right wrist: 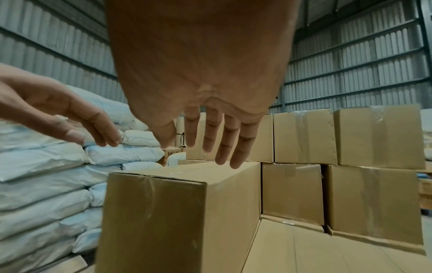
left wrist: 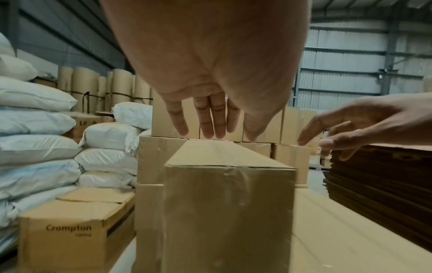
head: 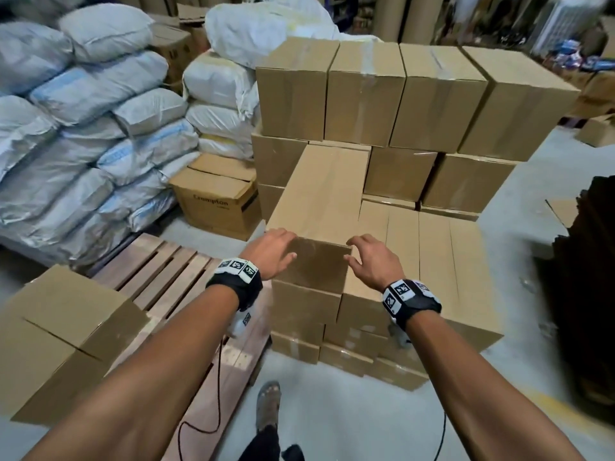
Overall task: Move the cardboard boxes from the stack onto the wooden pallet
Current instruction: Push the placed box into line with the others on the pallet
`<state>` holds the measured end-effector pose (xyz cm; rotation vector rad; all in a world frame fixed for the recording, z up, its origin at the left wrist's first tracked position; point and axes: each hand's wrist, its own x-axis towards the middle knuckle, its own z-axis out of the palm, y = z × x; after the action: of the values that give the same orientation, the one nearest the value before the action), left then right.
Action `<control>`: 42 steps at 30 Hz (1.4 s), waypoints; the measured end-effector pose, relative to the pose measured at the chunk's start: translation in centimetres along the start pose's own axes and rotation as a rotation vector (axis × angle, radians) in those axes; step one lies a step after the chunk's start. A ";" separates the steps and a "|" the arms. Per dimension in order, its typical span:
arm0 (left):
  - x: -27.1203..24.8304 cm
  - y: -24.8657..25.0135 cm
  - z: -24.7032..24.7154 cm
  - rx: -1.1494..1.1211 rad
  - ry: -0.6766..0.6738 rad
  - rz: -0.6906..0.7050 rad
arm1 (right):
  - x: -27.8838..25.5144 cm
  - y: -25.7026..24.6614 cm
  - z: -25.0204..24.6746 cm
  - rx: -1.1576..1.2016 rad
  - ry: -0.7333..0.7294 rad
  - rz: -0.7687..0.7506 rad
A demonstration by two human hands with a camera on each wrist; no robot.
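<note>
Both hands spread, holding nothing: left hand point(head: 271, 252) and right hand point(head: 371, 261) hover at the near top corners of the long cardboard box point(head: 319, 201), topmost at the stack's point(head: 432, 234) front. Looks stiff, taped, smooth; probably weighty. Grip opposite side faces low. Wooden pallet point(head: 159, 274) sits left, one box point(head: 63, 331) already there.

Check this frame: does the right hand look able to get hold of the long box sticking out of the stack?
Probably yes. The right hand hovers open at the near right corner of the long box, with nothing between them. The left hand is at the opposite corner, and the box's right side stands clear above lower boxes.
</note>
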<state>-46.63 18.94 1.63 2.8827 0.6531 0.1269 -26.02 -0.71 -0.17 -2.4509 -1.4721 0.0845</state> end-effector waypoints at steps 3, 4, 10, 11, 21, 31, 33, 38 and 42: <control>5.0 -4.7 -0.5 0.077 0.004 0.043 | 5.5 1.1 0.7 -0.067 -0.021 0.009; 6.8 -6.3 -0.5 0.091 0.001 0.055 | 7.3 1.5 1.0 -0.076 -0.040 0.024; 17.1 -13.6 0.1 0.063 -0.103 0.128 | 17.2 3.6 3.4 -0.071 -0.173 0.164; 18.8 -14.4 0.4 0.063 -0.128 0.150 | 18.4 4.0 3.9 -0.073 -0.181 0.169; 30.8 -16.5 5.8 -0.106 -0.306 0.191 | 26.5 7.4 8.3 -0.005 -0.145 0.245; 32.0 -15.6 7.9 -0.303 -0.281 0.133 | 27.2 7.8 8.2 0.152 -0.018 0.236; 31.8 -15.5 7.8 -0.316 -0.251 0.143 | 27.1 7.6 7.9 0.176 -0.016 0.237; 30.2 -15.5 8.1 -0.350 -0.196 0.096 | 26.0 7.1 7.1 0.242 -0.011 0.202; 26.0 -14.2 7.3 -0.360 -0.132 0.089 | 23.4 6.1 6.4 0.268 -0.019 0.149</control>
<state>-28.30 41.62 -7.18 2.5466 0.4277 0.0584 -10.79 18.34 -5.80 -2.3408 -1.1956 0.3144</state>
